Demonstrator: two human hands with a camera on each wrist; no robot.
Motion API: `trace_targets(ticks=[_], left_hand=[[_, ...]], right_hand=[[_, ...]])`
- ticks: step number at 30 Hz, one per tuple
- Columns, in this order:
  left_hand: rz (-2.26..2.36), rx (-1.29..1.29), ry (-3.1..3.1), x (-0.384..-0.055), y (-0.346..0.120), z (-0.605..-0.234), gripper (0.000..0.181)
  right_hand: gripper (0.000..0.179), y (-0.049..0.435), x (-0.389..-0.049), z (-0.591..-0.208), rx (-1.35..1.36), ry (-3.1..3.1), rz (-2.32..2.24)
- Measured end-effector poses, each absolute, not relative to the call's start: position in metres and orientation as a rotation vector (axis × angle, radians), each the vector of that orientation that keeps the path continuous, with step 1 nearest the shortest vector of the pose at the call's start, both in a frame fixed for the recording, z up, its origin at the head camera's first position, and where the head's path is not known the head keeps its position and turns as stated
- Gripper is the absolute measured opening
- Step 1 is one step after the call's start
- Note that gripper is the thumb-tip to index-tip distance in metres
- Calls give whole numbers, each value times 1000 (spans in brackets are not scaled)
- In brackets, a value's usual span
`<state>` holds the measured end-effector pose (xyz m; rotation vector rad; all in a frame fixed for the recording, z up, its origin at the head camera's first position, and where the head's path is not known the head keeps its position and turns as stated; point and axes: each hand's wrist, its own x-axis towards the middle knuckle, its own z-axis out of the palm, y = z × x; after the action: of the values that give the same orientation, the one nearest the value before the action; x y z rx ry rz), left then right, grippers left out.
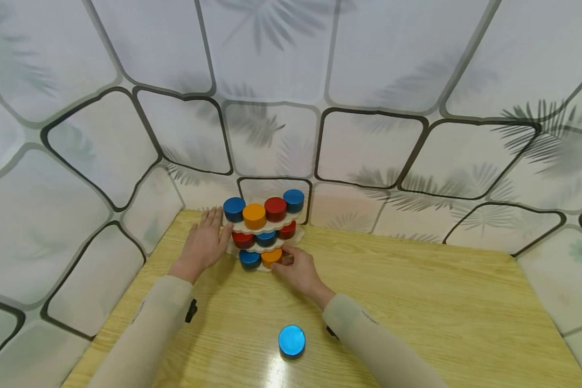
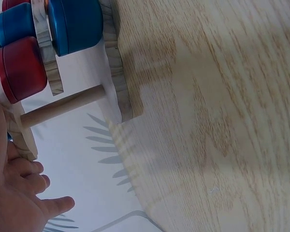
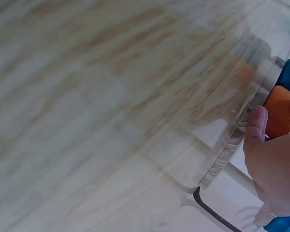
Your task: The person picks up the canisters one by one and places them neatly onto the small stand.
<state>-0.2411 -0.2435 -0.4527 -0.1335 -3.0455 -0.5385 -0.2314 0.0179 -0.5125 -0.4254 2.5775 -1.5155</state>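
A three-tier wooden shelf [image 1: 298, 235] with scalloped edges stands against the back wall, bearing round lidded tins in blue, red and orange. On its lowest tier, my right hand [image 1: 299, 271] pinches an orange tin [image 1: 271, 257] between thumb and fingers, beside a blue tin [image 1: 249, 260]. My left hand [image 1: 205, 241] rests at the left end of the top tier, its fingers extended near a blue tin [image 1: 234, 209]. From the left wrist, the hand [image 2: 19, 188] shows at the top tier's end, near a wooden post [image 2: 63, 106]. The right thumb [image 3: 256, 126] lies along the orange tin.
A single bright blue tin [image 1: 291, 341] lies on the wooden table [image 1: 417, 307] toward the front, between my forearms. Patterned walls [image 1: 368, 145] enclose the table at the back and sides. The top row also holds an orange, a red and another blue tin.
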Motion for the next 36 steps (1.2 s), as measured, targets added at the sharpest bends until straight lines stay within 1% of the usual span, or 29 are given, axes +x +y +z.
trace_targets(ticks=[14,36], left_hand=[[-558,-138,-3032,-240,-243,-453,69],[-538,-145,-3030,-240,-243,-453,69]], right_hand=[[43,15,-235,-518,-426,2591,-1540],[41,16,-237,-518,-436,2581,-1538]])
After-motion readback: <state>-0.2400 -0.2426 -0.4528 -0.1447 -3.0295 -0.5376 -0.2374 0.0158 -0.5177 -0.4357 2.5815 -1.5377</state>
